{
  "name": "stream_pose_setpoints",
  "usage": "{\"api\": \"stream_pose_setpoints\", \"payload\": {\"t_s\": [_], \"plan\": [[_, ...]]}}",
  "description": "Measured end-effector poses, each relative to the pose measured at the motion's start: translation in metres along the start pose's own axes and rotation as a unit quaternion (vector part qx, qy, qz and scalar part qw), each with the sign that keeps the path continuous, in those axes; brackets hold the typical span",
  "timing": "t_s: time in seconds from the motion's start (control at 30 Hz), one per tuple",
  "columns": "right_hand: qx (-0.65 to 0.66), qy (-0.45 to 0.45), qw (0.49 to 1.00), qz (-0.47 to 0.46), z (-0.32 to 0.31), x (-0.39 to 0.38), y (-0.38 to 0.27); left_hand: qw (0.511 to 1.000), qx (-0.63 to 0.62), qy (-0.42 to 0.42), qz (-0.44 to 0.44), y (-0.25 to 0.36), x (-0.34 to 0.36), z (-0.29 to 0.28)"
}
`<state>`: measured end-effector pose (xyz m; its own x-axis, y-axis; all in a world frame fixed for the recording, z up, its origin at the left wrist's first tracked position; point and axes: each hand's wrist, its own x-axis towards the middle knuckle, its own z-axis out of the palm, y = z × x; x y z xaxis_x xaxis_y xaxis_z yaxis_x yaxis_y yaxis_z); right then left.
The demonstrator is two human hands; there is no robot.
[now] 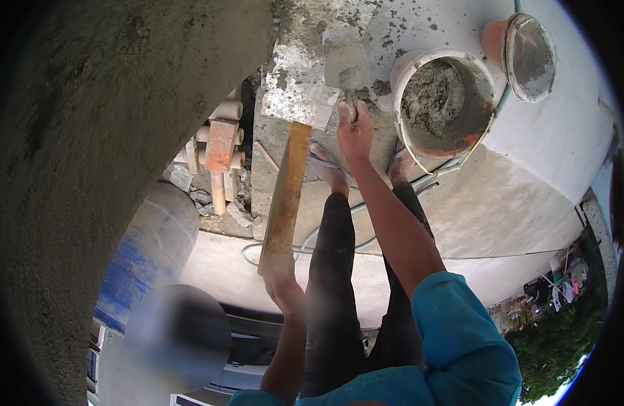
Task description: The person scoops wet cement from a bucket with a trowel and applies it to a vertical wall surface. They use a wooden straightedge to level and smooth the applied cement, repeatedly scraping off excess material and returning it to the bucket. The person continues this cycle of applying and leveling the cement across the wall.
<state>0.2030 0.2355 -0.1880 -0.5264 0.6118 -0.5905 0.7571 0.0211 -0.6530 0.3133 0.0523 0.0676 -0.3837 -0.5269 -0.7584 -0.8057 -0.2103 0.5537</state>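
Note:
My left hand (282, 287) is closed round the near end of a long wooden board (286, 196), which points away from me along the wall side. In my right hand (356, 137) is the handle of a mortar-caked trowel (346, 62). Its flat blade lies over a white-smeared patch (302, 81) on the floor, beside splatters of mortar. Right of the trowel stands a large bucket (489, 80) with grey mortar (434, 95) in it and a yellow handle lowered at its near side.
A rough grey wall (88, 135) fills the left side. Near its foot are a blue drum (146, 250), bricks (221, 145) and clay-coloured pipes (229, 110). Farther right stands a second bucket (528, 57). A hose (312, 237) runs behind my feet and round the large bucket.

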Motion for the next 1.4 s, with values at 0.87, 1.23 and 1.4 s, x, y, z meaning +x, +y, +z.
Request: {"api": "stream_pose_setpoints", "payload": {"t_s": [0.87, 1.23, 1.4], "plan": [[-0.016, 0.046, 0.996, -0.069, 0.169, 0.103, -0.015, 0.954, 0.262, -0.014, 0.147, -0.058, -0.016, -0.081], [0.258, -0.126, 0.953, 0.094, 0.138, 0.109, -0.007, 0.960, 0.260, 0.005, 0.106, -0.060, -0.023, -0.080], [0.288, -0.125, 0.946, 0.083, 0.037, 0.047, -0.039, 0.915, 0.380, -0.004, 0.134, -0.079, -0.010, -0.089]]}}
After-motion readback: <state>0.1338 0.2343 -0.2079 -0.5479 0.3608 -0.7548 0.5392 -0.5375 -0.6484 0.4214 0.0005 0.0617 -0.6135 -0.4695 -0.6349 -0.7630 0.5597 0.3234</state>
